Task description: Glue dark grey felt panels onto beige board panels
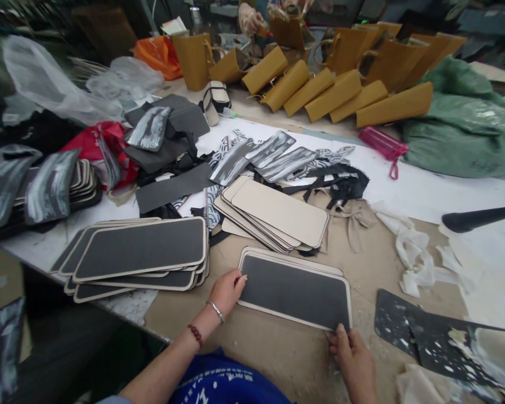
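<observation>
A dark grey rectangular panel (294,287) with rounded corners and a cream border lies before me, with another panel's edge showing just behind it. My left hand (226,292) pinches its left edge between thumb and fingers. At the lower right corner, my right hand (351,356) grips the same panel, thumb on top. To the left sits a stack of similar grey panels (141,249), fanned unevenly. Behind the held panel rests a pile of panels with their cream side up (281,210).
Grey strips smeared with white (273,157) and fabric scraps lie behind the piles. Tan bag bodies (332,92) stand at the back, near another person's hand (250,19). A pink pouch (382,145), a green sack (463,120) and a glue-spotted board (437,336) are on the right.
</observation>
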`<move>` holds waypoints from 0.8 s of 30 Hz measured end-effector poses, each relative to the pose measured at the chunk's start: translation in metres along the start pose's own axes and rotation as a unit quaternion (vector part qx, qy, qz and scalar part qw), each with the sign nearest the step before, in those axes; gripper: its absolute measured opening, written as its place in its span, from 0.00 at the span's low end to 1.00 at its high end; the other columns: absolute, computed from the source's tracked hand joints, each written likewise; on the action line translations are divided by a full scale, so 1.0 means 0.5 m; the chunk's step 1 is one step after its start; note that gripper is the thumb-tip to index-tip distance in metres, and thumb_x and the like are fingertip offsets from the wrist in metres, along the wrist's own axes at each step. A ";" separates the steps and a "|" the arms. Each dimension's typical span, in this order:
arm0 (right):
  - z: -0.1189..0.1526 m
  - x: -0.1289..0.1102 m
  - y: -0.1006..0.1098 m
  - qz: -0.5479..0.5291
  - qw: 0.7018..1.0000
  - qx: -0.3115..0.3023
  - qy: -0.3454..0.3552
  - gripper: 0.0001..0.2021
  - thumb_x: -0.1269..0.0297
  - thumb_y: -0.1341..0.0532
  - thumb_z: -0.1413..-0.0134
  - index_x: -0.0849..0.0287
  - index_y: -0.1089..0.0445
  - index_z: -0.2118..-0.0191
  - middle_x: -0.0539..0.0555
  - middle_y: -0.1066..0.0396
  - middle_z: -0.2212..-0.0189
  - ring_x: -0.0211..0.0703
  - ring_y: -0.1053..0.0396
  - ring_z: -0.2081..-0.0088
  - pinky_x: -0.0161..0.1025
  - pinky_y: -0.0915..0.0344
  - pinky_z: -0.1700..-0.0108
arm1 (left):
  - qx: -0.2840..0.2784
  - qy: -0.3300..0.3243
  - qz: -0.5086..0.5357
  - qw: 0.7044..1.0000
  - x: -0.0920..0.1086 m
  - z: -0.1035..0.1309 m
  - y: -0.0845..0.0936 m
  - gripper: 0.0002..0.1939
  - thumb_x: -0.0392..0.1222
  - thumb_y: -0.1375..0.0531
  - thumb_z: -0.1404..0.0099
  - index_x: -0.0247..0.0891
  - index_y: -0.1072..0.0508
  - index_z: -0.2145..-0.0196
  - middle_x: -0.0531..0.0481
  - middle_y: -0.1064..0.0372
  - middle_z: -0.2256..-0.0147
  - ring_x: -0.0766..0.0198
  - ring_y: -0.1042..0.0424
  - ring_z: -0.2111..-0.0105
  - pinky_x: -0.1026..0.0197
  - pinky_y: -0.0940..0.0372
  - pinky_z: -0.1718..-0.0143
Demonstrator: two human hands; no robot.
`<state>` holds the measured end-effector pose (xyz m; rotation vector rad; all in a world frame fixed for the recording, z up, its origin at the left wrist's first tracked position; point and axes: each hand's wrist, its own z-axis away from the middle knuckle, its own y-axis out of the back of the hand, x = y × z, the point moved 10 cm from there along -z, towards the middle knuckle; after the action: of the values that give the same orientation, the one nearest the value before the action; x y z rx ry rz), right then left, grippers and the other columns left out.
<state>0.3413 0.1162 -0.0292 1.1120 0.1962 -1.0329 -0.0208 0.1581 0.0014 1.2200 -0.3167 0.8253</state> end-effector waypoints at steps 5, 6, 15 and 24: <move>0.002 0.002 0.001 -0.037 0.999 0.015 0.003 0.20 0.41 0.52 0.56 0.55 0.40 0.77 0.53 0.31 0.81 0.44 0.33 0.79 0.40 0.36 0.75 | -0.014 -0.025 -0.019 0.999 0.010 0.001 -0.007 0.13 0.45 0.54 0.40 0.40 0.43 0.80 0.55 0.45 0.80 0.66 0.43 0.77 0.65 0.50 0.74; 0.002 0.003 -0.001 -0.047 0.999 0.017 0.005 0.20 0.41 0.52 0.55 0.54 0.41 0.78 0.53 0.32 0.81 0.44 0.33 0.79 0.40 0.36 0.76 | -0.017 -0.027 -0.023 0.999 0.011 0.001 -0.008 0.13 0.46 0.54 0.40 0.40 0.44 0.80 0.55 0.44 0.80 0.66 0.43 0.76 0.65 0.49 0.73; -0.005 0.016 -0.006 -0.126 0.991 0.051 0.019 0.19 0.45 0.52 0.51 0.55 0.42 0.78 0.51 0.33 0.83 0.41 0.35 0.82 0.36 0.40 0.81 | -0.053 -0.015 -0.059 0.997 0.002 -0.007 -0.024 0.16 0.51 0.55 0.41 0.40 0.43 0.80 0.55 0.44 0.81 0.65 0.41 0.77 0.64 0.48 0.74; -0.003 0.012 -0.002 -0.124 0.990 0.071 0.016 0.18 0.47 0.56 0.49 0.55 0.44 0.77 0.50 0.34 0.83 0.40 0.35 0.83 0.36 0.41 0.80 | -0.043 -0.055 -0.087 0.994 0.012 -0.010 -0.032 0.15 0.52 0.55 0.41 0.41 0.42 0.78 0.52 0.39 0.77 0.62 0.37 0.73 0.62 0.45 0.71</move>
<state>0.3443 0.1136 -0.0343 1.2554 0.2966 -1.2659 -0.0065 0.1633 -0.0077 1.1951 -0.3271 0.5900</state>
